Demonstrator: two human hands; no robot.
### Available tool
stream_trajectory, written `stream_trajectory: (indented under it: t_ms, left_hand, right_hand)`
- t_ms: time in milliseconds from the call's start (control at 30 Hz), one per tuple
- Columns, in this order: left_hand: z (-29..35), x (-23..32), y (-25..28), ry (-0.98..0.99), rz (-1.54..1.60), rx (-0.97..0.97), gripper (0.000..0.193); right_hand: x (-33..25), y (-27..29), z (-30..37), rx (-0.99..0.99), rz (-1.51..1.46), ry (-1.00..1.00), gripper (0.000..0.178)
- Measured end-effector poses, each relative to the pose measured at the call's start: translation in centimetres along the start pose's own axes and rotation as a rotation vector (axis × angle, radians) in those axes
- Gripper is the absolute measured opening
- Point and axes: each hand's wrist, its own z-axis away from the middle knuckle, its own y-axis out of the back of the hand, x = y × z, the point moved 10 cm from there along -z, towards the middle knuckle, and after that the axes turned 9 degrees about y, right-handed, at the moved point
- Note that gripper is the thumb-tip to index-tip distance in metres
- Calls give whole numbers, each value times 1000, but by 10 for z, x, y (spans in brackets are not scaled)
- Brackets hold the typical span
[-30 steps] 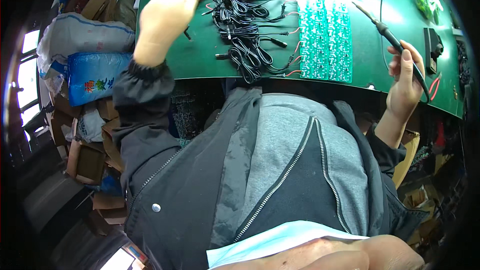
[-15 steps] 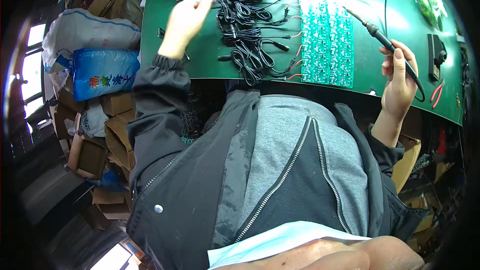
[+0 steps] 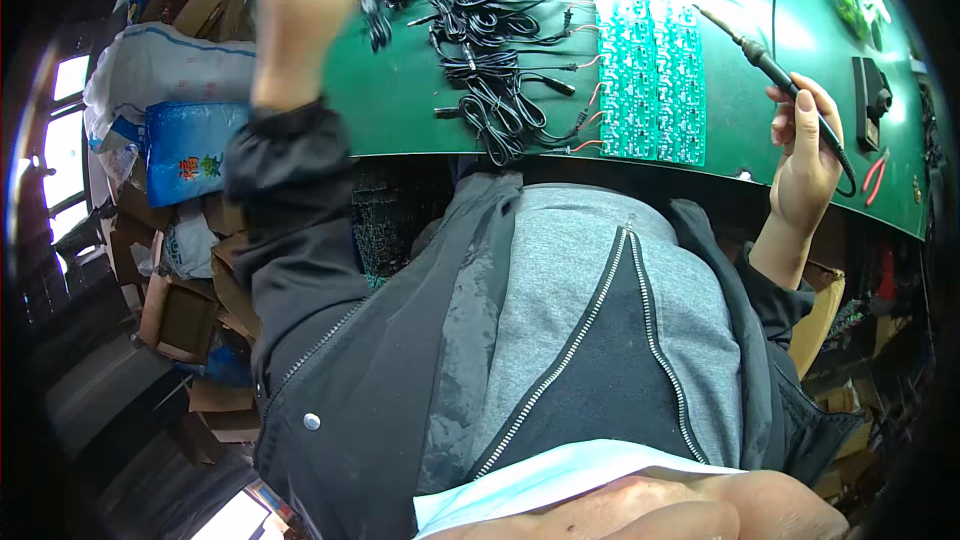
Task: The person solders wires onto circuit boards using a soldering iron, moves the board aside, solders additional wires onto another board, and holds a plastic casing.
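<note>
Right hand (image 3: 808, 135): wrapped round soldering iron (image 3: 768, 64) | iron: above green bench (image 3: 395, 115), likely light, stiff; grip handle only, metal presumably hot | left hand (image 3: 308, 5): blurred, grip unclear, near black cables (image 3: 490, 15), probably limp

My worktop (image 3: 410, 125) is a deep green, and the boards (image 3: 680, 95) on it a brighter green, speckled white and black. The cables (image 3: 500, 120) are black, the wires (image 3: 588, 66) red. My iron (image 3: 768, 66) has a black handle; the pliers (image 3: 876, 176) show red. I wear a black jacket (image 3: 390, 400) over flecked grey (image 3: 560, 250), with silver zip teeth (image 3: 647, 310). The sack (image 3: 170, 75) is white with a blue stripe, the bag (image 3: 180, 165) blue, the boxes (image 3: 185, 318) brown.
</note>
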Motion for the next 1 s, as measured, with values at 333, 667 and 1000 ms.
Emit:
stream_trajectory:
  t_ms: [333, 667, 1000]
  left_hand:
    - [29, 21, -56, -171, -358, -314, 25]
    - [63, 53, -82, -395, -709, -207, 47]
    - [70, 23, -142, -324, -853, -272, 24]
  right_hand:
    - [-2, 16, 4, 43, 6, -12, 29]
    - [-4, 6, 4, -6, -30, 14, 28]
    - [-2, 2, 2, -24, -56, 6, 27]
